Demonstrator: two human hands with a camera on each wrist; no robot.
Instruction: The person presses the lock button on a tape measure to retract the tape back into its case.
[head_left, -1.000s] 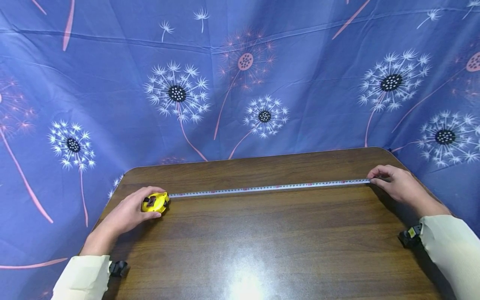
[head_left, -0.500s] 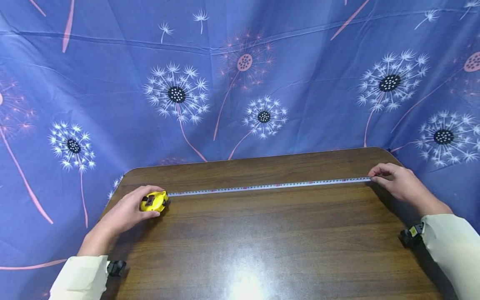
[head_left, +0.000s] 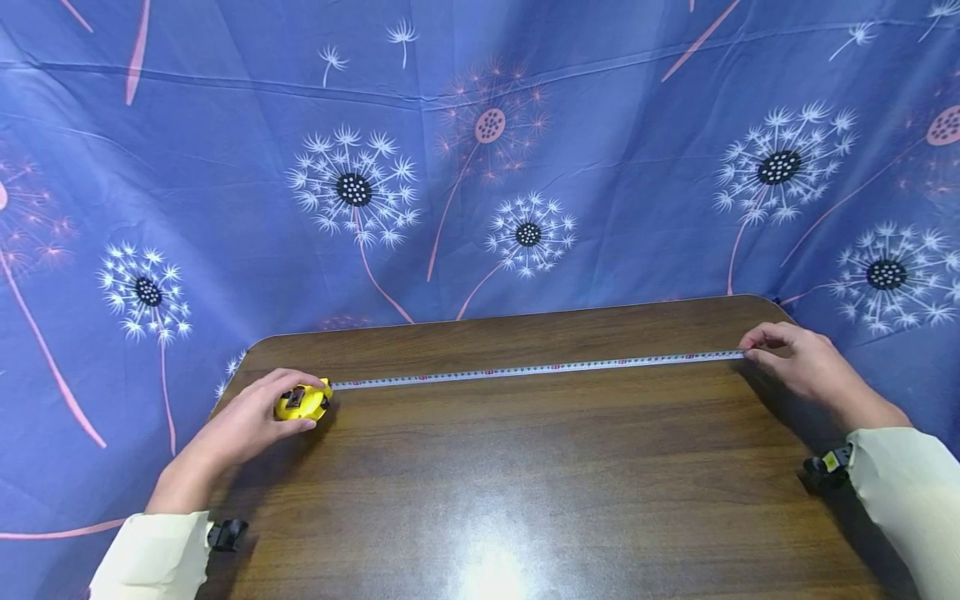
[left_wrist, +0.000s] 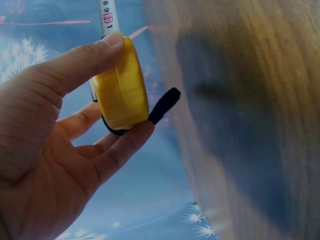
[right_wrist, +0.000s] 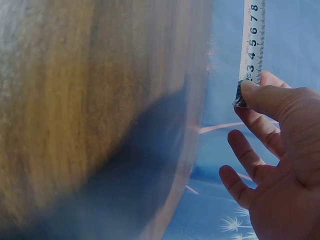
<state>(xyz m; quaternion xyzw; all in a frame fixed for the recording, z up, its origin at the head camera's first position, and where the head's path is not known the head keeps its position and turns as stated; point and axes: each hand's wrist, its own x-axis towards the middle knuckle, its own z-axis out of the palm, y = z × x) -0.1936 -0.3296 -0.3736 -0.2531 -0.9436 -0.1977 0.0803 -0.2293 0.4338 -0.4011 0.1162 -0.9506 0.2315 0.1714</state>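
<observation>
My left hand (head_left: pixel 251 414) grips the yellow case of a tape measure (head_left: pixel 306 403) at the left of the table. In the left wrist view, the thumb lies on one side of the yellow case (left_wrist: pixel 121 87) and the fingers on the other, with a black wrist strap (left_wrist: pixel 165 106) sticking out. Across to the right runs the pulled-out blade (head_left: pixel 525 371), straight and white with printed marks. Between thumb and forefinger, my right hand (head_left: pixel 806 367) pinches its free end; in the right wrist view the metal end hook (right_wrist: pixel 240 104) shows just below the thumb tip.
Beneath both hands is a brown wood-grain table (head_left: pixel 480 467) with rounded back corners. A blue cloth (head_left: pixel 615 150) with dandelion prints hangs right behind its back edge. Small black devices sit at both wrists, beside the pale sleeves (head_left: pixel 153 554).
My left hand and the case have shifted slightly left, and my right hand slightly right and up. A little more blade shows between them.
</observation>
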